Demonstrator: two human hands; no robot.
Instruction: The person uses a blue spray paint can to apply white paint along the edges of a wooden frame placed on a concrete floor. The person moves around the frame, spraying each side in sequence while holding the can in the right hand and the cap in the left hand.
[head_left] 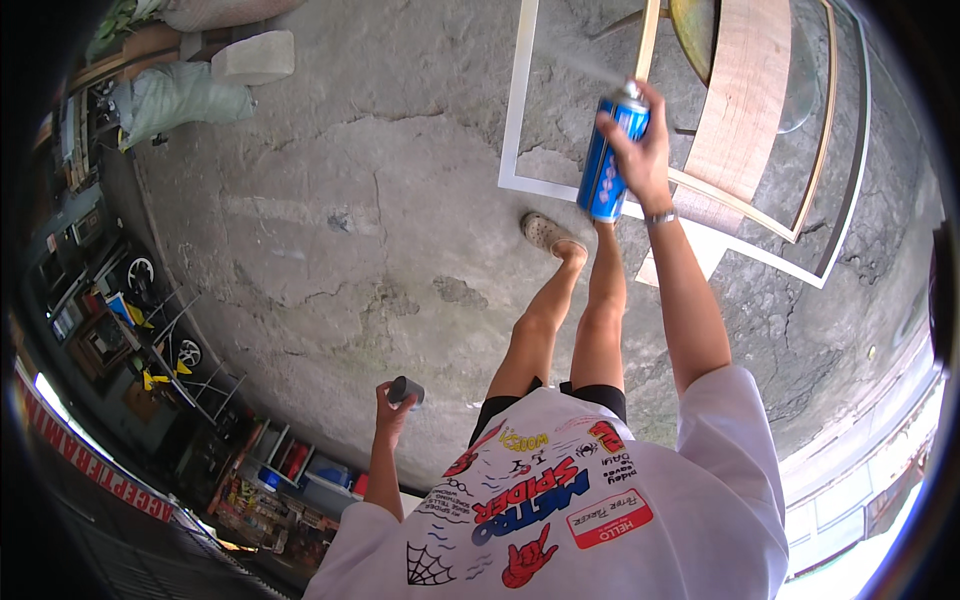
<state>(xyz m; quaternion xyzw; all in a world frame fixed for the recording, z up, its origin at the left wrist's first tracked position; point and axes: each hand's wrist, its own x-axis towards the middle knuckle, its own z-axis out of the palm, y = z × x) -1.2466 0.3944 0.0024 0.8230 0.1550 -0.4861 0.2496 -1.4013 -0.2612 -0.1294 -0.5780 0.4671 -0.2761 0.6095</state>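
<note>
My right hand [642, 140] grips a blue spray can [605, 170] upright, with a finger on its white nozzle, and a faint mist streams toward the upper left. Beneath it lie a white rectangular frame [508, 125] and a pale wooden frame [818, 160], with a wide wooden plank [740, 100] across the inner area. A rounded yellow surface [690, 30] shows partly under the plank. My left hand [390, 415] is low at my left, fingers closed on a small dark cylindrical cap [405, 390].
Cracked concrete floor [380, 250] surrounds my feet. Along the left stand pale sacks [185, 105], a white block [252, 58], metal racks [180, 340] with assorted goods and plastic bins [325, 472]. A light board [665, 255] lies beside my right leg.
</note>
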